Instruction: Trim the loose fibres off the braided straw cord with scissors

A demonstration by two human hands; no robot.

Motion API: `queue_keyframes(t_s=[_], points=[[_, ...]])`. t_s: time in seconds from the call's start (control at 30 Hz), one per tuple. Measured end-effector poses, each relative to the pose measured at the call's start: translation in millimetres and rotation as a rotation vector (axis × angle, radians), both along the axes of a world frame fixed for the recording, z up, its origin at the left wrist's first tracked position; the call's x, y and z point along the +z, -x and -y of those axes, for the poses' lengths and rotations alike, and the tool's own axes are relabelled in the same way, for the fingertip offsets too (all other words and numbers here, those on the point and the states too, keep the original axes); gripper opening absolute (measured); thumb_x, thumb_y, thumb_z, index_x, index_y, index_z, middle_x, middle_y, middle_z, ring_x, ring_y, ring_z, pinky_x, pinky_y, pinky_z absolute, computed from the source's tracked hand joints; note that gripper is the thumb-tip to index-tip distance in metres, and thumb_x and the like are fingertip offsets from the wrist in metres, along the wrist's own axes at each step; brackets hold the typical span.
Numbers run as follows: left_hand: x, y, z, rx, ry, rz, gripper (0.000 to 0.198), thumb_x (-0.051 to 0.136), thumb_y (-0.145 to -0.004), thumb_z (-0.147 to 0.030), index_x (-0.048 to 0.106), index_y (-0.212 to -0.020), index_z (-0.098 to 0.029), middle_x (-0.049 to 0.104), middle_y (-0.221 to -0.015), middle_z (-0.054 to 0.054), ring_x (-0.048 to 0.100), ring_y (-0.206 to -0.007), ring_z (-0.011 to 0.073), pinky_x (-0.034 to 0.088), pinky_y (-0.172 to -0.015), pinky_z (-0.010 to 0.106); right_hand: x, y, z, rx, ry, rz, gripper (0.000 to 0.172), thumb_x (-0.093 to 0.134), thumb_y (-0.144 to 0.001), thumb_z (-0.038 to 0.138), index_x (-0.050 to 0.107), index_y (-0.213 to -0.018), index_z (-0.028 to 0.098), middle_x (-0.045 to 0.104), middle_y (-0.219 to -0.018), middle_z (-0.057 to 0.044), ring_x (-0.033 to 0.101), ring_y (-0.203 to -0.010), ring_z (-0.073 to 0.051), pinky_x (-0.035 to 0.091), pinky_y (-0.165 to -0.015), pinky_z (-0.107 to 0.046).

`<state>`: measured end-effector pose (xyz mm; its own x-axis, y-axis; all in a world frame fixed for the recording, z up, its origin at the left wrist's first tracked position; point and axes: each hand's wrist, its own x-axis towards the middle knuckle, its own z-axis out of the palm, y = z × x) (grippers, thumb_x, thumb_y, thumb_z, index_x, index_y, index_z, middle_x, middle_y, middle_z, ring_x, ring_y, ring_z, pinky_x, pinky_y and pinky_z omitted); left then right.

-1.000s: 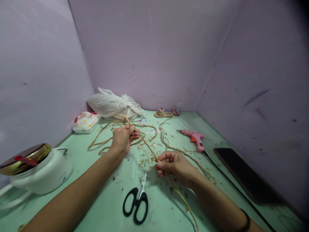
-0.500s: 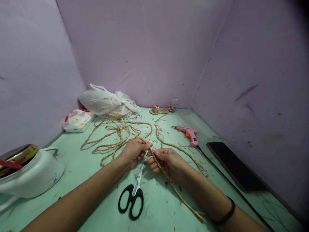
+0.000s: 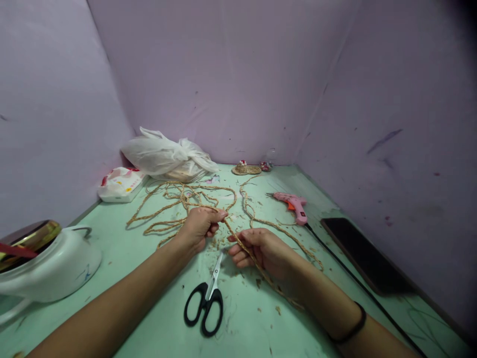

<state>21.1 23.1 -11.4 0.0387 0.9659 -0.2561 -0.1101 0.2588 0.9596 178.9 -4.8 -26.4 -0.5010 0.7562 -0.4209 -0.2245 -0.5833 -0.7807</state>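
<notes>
A long braided straw cord point(image 3: 231, 231) runs between my hands. My left hand point(image 3: 203, 223) pinches it between thumb and fingers. Lower and to the right, my right hand point(image 3: 257, 251) has its thumb and index finger closed on the same cord, its other fingers loosely curled. The cord's tail passes over the right palm toward the wrist. Behind my left hand the rest of the cord lies in loose loops. Black-handled scissors point(image 3: 206, 303) lie below the hands. A separate braided piece point(image 3: 281, 229) rests beyond my right hand.
A pink glue gun point(image 3: 294, 205) with a black cable and a dark phone point(image 3: 363, 253) lie at right. At the back are a white plastic bag point(image 3: 167, 156), a tissue pack point(image 3: 121, 185) and a small straw hat point(image 3: 241, 168). A white pot point(image 3: 55, 271) stands left.
My left hand has moved left and slightly away from the right hand, drawing the cord along. The cord's tail end has slid up toward my right wrist.
</notes>
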Motion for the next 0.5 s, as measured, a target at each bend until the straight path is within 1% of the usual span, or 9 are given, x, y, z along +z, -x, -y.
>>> queue_keyframes(t_s=[0.17, 0.27, 0.33, 0.43, 0.5], points=[[0.0, 2.5, -2.4, 0.024, -0.009, -0.005, 0.024, 0.070, -0.051, -0.027, 0.054, -0.060, -0.010, 0.044, -0.048, -0.005, 0.029, -0.036, 0.0007, 0.013, -0.033, 0.016, 1.6, 0.6, 3.0, 0.001, -0.009, -0.013, 0.025, 0.036, -0.083, 0.012, 0.061, -0.082, 0.005, 0.066, -0.064, -0.011, 0.062, -0.050, -0.013, 0.050, -0.051, -0.024], [0.0, 4.6, -5.2, 0.049, -0.024, -0.023, 0.025, 0.068, -0.052, -0.028, 0.052, -0.059, -0.011, 0.038, -0.046, -0.007, 0.029, -0.036, 0.0012, 0.014, -0.033, 0.015, 2.5, -0.6, 4.5, 0.024, -0.049, -0.030, 0.019, 0.044, -0.082, 0.015, 0.061, -0.084, 0.006, 0.066, -0.067, -0.011, 0.062, -0.053, -0.013, 0.050, -0.054, -0.025], [-0.6, 7.3, -8.9, 0.066, -0.034, -0.045, 0.023, 0.066, -0.054, -0.029, 0.051, -0.061, -0.012, 0.037, -0.046, -0.008, 0.029, -0.037, 0.0014, 0.015, -0.034, 0.015, 2.3, -1.4, 4.4, 0.035, -0.068, -0.043, 0.015, 0.050, -0.079, 0.015, 0.061, -0.085, 0.006, 0.066, -0.068, -0.010, 0.062, -0.054, -0.012, 0.050, -0.057, -0.025], [-0.2, 12.9, -14.9, 0.061, -0.041, -0.102, 0.022, 0.061, -0.059, -0.032, 0.053, -0.065, -0.012, 0.042, -0.050, -0.006, 0.030, -0.037, 0.0016, 0.017, -0.034, 0.016, 0.7, -1.8, 2.7, 0.028, -0.078, -0.077, 0.012, 0.057, -0.074, 0.013, 0.062, -0.083, 0.007, 0.066, -0.067, -0.008, 0.062, -0.053, -0.011, 0.050, -0.057, -0.024], [4.0, 16.5, -15.0, 0.018, -0.017, -0.158, 0.026, 0.059, -0.062, -0.037, 0.055, -0.065, -0.012, 0.048, -0.051, -0.003, 0.034, -0.036, 0.0034, 0.018, -0.034, 0.017, 0.2, -1.8, 1.5, 0.003, -0.084, -0.091, 0.010, 0.061, -0.071, 0.013, 0.063, -0.080, 0.008, 0.065, -0.066, -0.006, 0.061, -0.052, -0.011, 0.050, -0.054, -0.023]])
